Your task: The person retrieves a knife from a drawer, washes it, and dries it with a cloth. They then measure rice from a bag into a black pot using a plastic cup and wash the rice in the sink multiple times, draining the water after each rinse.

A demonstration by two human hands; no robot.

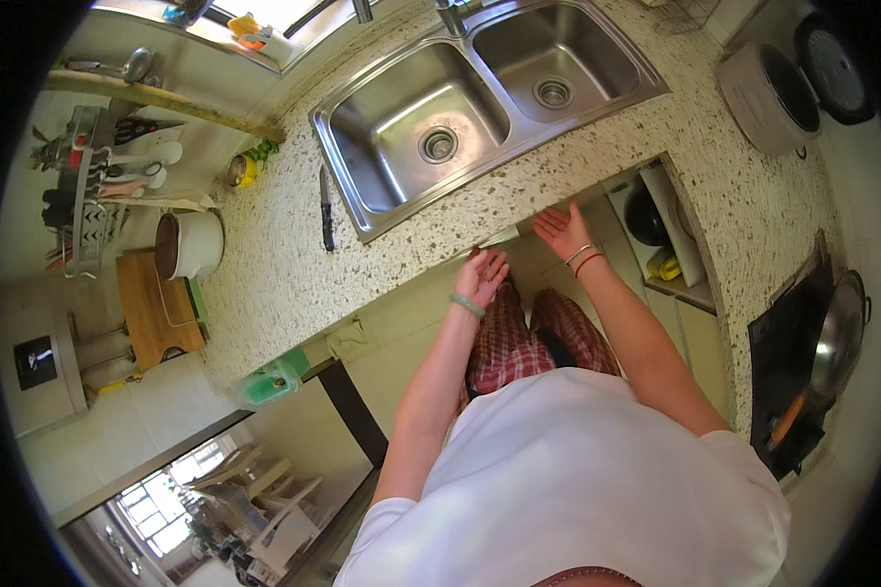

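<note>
My left hand (pixel 483 277) is held palm up just below the front edge of the speckled countertop (pixel 264 293), its fingers loosely spread and nothing in it. A green bangle circles that wrist. To its right, my right hand (pixel 564 233) reaches toward the counter's edge with fingers stretched out and the palm bare. Thin bands sit on the right wrist. Beyond both hands lies a steel double-bowl sink (pixel 519 137), with no items in either bowl. A knife with a black handle (pixel 327 227) rests on the counter left of the sink.
Under the counter at right, an open cabinet holds a dark pan (pixel 644 215) and a yellow item (pixel 665 265). A rice cooker (pixel 762 98) stands open at back right. A frying pan (pixel 838 333) sits on the stove. At left are a white pot (pixel 198 245) and wooden cutting board (pixel 152 313).
</note>
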